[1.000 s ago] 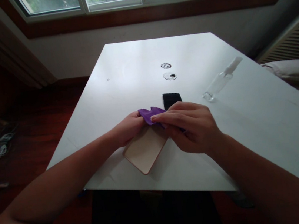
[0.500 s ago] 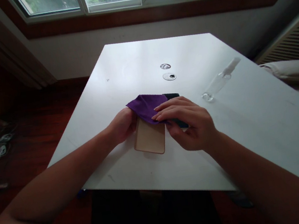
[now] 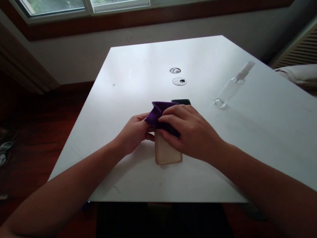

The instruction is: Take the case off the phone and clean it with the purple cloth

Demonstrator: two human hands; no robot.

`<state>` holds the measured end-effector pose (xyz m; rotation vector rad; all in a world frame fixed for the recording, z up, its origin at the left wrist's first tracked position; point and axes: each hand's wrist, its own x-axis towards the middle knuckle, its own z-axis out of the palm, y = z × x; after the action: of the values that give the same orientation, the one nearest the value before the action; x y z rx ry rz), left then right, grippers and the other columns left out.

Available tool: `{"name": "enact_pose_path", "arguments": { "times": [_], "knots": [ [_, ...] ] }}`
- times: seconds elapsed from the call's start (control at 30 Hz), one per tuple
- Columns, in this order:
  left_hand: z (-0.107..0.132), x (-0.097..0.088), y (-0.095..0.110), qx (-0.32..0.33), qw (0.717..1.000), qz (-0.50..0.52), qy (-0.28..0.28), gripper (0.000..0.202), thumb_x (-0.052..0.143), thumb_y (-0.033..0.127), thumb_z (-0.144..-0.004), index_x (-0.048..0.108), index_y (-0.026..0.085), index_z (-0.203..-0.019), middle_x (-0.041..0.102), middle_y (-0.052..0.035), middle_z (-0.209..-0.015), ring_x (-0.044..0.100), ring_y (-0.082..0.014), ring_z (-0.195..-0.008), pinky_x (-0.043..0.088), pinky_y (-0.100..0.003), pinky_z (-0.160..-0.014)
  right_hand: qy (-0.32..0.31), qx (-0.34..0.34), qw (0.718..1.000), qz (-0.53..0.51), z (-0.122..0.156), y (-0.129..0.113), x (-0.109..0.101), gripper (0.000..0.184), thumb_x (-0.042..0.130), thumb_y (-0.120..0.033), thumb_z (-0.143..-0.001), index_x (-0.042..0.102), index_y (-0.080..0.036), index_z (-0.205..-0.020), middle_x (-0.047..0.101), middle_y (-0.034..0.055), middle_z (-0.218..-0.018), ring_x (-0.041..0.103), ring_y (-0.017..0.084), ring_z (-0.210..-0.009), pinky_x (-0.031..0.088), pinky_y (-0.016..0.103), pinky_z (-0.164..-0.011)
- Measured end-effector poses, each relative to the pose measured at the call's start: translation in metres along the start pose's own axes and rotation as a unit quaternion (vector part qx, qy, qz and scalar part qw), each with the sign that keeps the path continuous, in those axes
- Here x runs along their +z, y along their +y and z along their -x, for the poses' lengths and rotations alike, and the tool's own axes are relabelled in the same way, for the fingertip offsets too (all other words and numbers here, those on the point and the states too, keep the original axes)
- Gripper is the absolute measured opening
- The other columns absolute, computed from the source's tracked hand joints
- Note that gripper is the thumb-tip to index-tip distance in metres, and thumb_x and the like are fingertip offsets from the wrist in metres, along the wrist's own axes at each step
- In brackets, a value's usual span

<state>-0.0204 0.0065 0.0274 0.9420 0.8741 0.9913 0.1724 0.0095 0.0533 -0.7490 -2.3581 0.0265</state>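
Observation:
A beige phone case [image 3: 167, 152] is held over the near middle of the white table [image 3: 267, 130]. My left hand [image 3: 133, 132] grips its upper left edge. My right hand [image 3: 188, 131] presses a bunched purple cloth [image 3: 158, 116] against the top of the case, fingers curled round the cloth. Just behind my right hand lies a black phone [image 3: 181, 101], mostly hidden by the hand and cloth.
A clear spray bottle [image 3: 232, 85] lies on its side to the right. Two round cable grommets [image 3: 178, 81] sit in the table's middle. A window runs along the far wall; a radiator grille [image 3: 311, 46] is at right, dark wood floor at left.
The case has turned from slanted to nearly upright and shifted right. The spread cloth has bunched up under my right hand, which moved left over the case's top.

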Motion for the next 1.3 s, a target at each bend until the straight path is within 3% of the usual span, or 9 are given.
{"name": "enact_pose_path", "arguments": {
  "times": [0.17, 0.5, 0.67, 0.8, 0.9, 1.03, 1.13, 1.3],
  "knots": [
    [0.002, 0.000, -0.001, -0.008, 1.000, -0.027, -0.013, 0.037, 0.077, 0.049, -0.080, 0.069, 0.014, -0.087, 0.062, -0.0034, -0.081, 0.059, -0.0126, -0.069, 0.054, -0.024, -0.059, -0.009, -0.018, 1.000, 0.007, -0.001, 0.002, 0.004, 0.011, 0.059, -0.019, -0.093, 0.069, -0.017, -0.098, 0.070, 0.0112, -0.103, 0.062, 0.027, -0.098, 0.049, 0.046, -0.090],
    [0.001, 0.001, 0.002, -0.029, 0.999, 0.013, 0.018, 0.033, 0.072, 0.044, -0.086, 0.065, 0.013, -0.079, 0.056, 0.0005, -0.069, 0.048, -0.0072, -0.059, 0.041, -0.017, -0.053, -0.055, -0.067, 0.995, -0.050, 0.000, -0.003, -0.004, 0.008, 0.061, -0.021, -0.085, 0.063, -0.019, -0.092, 0.067, 0.0099, -0.106, 0.059, 0.025, -0.094, 0.049, 0.044, -0.089],
    [0.001, 0.000, 0.001, -0.035, 0.998, 0.033, 0.036, 0.033, 0.075, 0.045, -0.086, 0.071, 0.012, -0.089, 0.068, -0.0045, -0.083, 0.058, -0.0099, -0.070, 0.049, -0.019, -0.065, -0.076, -0.095, 0.990, -0.074, 0.000, -0.004, -0.002, 0.008, 0.060, -0.019, -0.084, 0.064, -0.018, -0.091, 0.066, 0.0107, -0.117, 0.061, 0.025, -0.100, 0.049, 0.043, -0.093],
    [0.001, -0.001, 0.003, -0.050, 0.997, 0.042, 0.046, 0.033, 0.074, 0.045, -0.086, 0.072, 0.012, -0.091, 0.073, -0.0073, -0.089, 0.064, -0.0139, -0.075, 0.053, -0.023, -0.069, -0.054, -0.101, 0.986, -0.121, 0.000, -0.005, -0.004, 0.016, 0.068, -0.030, -0.088, 0.066, -0.020, -0.101, 0.069, 0.0094, -0.114, 0.063, 0.024, -0.102, 0.050, 0.043, -0.095],
    [-0.001, -0.001, 0.003, -0.063, 0.994, 0.070, 0.060, 0.028, 0.072, 0.039, -0.088, 0.072, 0.012, -0.095, 0.075, -0.0092, -0.094, 0.068, -0.0164, -0.080, 0.056, -0.026, -0.075, 0.048, -0.023, 0.987, -0.151, -0.001, -0.001, -0.007, 0.018, 0.067, -0.032, -0.092, 0.067, -0.020, -0.105, 0.071, 0.0083, -0.107, 0.065, 0.022, -0.098, 0.051, 0.039, -0.090],
    [-0.005, 0.000, 0.002, -0.086, 0.989, 0.102, 0.066, 0.029, 0.072, 0.038, -0.087, 0.072, 0.012, -0.100, 0.075, -0.0126, -0.104, 0.071, -0.0200, -0.087, 0.058, -0.030, -0.084, 0.168, 0.176, 0.962, -0.124, -0.001, 0.016, -0.003, 0.016, 0.063, -0.035, -0.096, 0.070, -0.020, -0.094, 0.070, 0.0050, -0.092, 0.066, 0.019, -0.088, 0.051, 0.035, -0.082],
    [-0.003, 0.001, 0.003, -0.099, 0.988, 0.092, 0.073, 0.027, 0.071, 0.036, -0.087, 0.072, 0.011, -0.099, 0.075, -0.0132, -0.103, 0.072, -0.0207, -0.086, 0.059, -0.029, -0.080, 0.134, 0.302, 0.924, -0.192, 0.000, 0.031, 0.005, 0.028, 0.065, -0.046, -0.093, 0.072, -0.019, -0.097, 0.073, 0.0043, -0.090, 0.067, 0.019, -0.083, 0.051, 0.033, -0.077],
    [0.004, 0.002, 0.008, -0.101, 0.993, 0.055, 0.036, 0.028, 0.072, 0.037, -0.087, 0.074, 0.015, -0.103, 0.076, -0.0098, -0.102, 0.071, -0.0185, -0.082, 0.058, -0.027, -0.076, 0.057, 0.422, 0.819, -0.385, -0.002, 0.040, 0.009, 0.043, 0.072, -0.060, -0.084, 0.075, -0.019, -0.097, 0.073, 0.0057, -0.091, 0.064, 0.017, -0.074, 0.049, 0.027, -0.063]
  ]
}}
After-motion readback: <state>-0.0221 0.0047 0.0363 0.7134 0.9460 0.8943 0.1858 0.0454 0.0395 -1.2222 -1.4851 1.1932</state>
